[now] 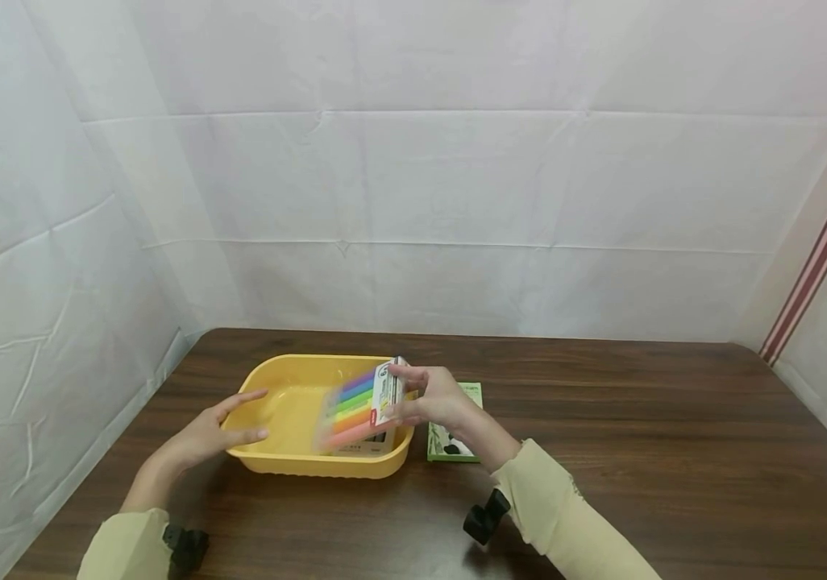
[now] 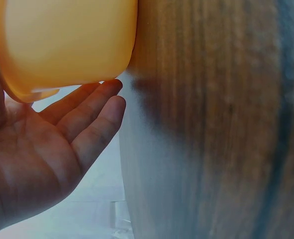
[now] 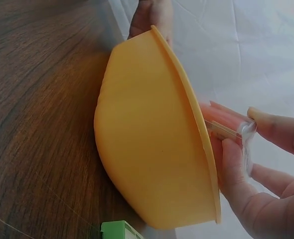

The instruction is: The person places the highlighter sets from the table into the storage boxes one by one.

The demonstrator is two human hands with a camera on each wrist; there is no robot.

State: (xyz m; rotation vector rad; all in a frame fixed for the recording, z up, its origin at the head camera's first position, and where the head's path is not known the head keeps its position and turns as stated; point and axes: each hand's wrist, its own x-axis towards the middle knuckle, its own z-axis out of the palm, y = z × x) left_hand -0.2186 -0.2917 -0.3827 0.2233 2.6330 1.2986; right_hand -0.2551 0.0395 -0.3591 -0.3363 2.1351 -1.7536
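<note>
My right hand (image 1: pixel 431 395) pinches the white-labelled end of a clear pack of rainbow-coloured sticks (image 1: pixel 354 407), thumb on one side and fingers on the other. The pack is tilted over the right part of a yellow plastic basin (image 1: pixel 276 423), its far end blurred. Below it, a printed flat item (image 1: pixel 377 445) lies in the basin, mostly covered. My left hand (image 1: pixel 203 435) grips the basin's left end; in the left wrist view, its fingers (image 2: pixel 94 112) lie against the outer wall. From the right wrist, the pack (image 3: pixel 226 119) shows above the rim.
A green-edged box (image 1: pixel 467 395) with a black-and-white picture lies right of the basin, partly behind my right wrist. Everything stands on a dark wooden table (image 1: pixel 638 451). White sheeting (image 1: pixel 457 177) hangs behind and at the sides.
</note>
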